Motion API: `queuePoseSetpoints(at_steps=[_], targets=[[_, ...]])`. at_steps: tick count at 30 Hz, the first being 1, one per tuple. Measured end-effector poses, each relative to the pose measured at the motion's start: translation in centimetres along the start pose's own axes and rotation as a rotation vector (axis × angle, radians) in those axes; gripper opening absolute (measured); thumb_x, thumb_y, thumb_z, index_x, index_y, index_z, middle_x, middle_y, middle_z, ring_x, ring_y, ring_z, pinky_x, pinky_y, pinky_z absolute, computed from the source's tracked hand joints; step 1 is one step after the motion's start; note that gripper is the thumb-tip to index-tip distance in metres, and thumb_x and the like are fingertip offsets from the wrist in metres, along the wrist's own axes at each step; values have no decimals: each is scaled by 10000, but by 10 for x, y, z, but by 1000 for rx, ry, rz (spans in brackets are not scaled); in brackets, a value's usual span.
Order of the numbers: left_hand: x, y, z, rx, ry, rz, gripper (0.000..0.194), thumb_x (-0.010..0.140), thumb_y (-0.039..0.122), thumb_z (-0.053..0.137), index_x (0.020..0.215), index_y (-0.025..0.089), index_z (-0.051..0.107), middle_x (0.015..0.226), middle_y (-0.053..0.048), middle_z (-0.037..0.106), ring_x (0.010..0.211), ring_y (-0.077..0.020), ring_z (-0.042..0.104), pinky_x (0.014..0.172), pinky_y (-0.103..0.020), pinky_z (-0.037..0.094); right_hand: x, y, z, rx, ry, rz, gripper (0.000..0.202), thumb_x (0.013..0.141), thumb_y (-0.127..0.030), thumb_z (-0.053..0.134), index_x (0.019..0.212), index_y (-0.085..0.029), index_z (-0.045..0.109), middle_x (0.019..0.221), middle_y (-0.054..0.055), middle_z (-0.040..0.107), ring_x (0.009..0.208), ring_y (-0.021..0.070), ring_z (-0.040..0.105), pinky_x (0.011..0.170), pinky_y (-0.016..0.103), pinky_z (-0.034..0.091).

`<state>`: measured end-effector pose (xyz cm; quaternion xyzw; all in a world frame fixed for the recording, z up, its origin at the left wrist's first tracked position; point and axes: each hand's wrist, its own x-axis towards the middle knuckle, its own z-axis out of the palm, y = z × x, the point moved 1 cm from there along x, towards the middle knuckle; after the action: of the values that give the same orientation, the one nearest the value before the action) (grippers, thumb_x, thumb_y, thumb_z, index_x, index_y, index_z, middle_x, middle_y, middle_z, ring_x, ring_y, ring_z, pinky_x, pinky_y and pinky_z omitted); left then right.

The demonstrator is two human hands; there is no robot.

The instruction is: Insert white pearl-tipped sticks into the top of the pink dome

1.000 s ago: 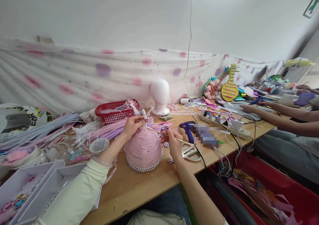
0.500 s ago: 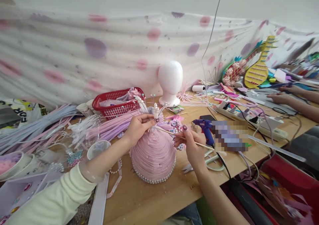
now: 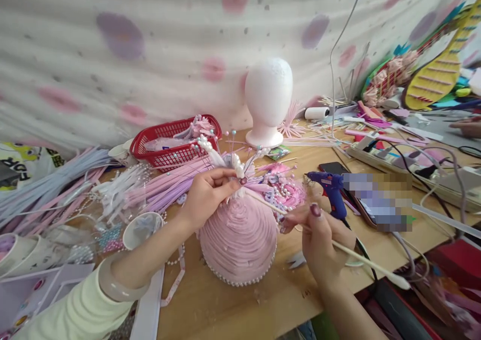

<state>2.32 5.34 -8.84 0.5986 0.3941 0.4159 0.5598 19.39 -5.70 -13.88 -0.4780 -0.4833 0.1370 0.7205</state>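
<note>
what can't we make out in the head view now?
Head view:
What the left hand touches above the pink skirt: covered by the hand itself.
Whether the stick touches the skirt: too small to tell.
Scissors: partly behind the right hand.
Phone screen: pixelated.
Yellow instrument, co-worker's hand: cut off by right edge.

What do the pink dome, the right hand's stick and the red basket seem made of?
Pink dome: probably yarn or fabric strips, matte, with soft-looking layered ridges.
Stick: likely wood, dull finish, from its pale tan shaft, though no grain shows.
Red basket: apparently moulded plastic, slightly shiny, with regular openings.
</note>
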Motion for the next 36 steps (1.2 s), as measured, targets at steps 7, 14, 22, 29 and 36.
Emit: queuePoseSetpoints(at_steps=[7, 14, 22, 29, 36], targets=[[0, 4, 2, -27, 21, 7, 285, 555, 349, 829, 715, 149, 705, 566, 20, 572, 476, -54, 392, 436, -201, 246, 5, -1, 4, -50, -99, 95, 349, 935, -345, 511, 719, -191, 738, 567, 7, 655, 504, 136, 610, 532, 272, 496], [-1, 5, 3, 1, 21, 79, 279, 557, 356, 827, 672, 144, 687, 488, 45, 500, 424, -36, 320, 411, -214, 178, 12, -4, -2, -80, -272, 70, 339, 906, -375, 544, 697, -190, 737, 558, 14, 644, 530, 138, 606, 528, 259, 484], [0, 5, 2, -17, -5, 90, 251, 560, 327, 810, 685, 149, 683, 480, 63, 483, 415, -36, 310, 434, -229, 189, 21, 4, -4, 411, -86, 463, 343, 780, -464, 646, 673, -147, 722, 564, 50, 665, 434, 136, 589, 422, 261, 520], [-5, 11, 1, 29, 21, 81, 138, 618, 210, 762, 703, 141, 677, 522, 50, 516, 437, -43, 328, 452, -233, 206, 32, 7, 7, 329, -207, 465, 347, 737, -477, 672, 639, -144, 669, 515, 43, 647, 416, 137, 599, 407, 242, 513], [-5, 15, 2, -52, -18, 18, 99, 745, 103, 697, 842, 108, 677, 609, 21, 558, 506, -49, 403, 508, -222, 282, 29, 19, 13, 335, -170, 426, 342, 733, -506, 699, 708, -165, 690, 575, 42, 669, 441, 145, 612, 429, 268, 527]])
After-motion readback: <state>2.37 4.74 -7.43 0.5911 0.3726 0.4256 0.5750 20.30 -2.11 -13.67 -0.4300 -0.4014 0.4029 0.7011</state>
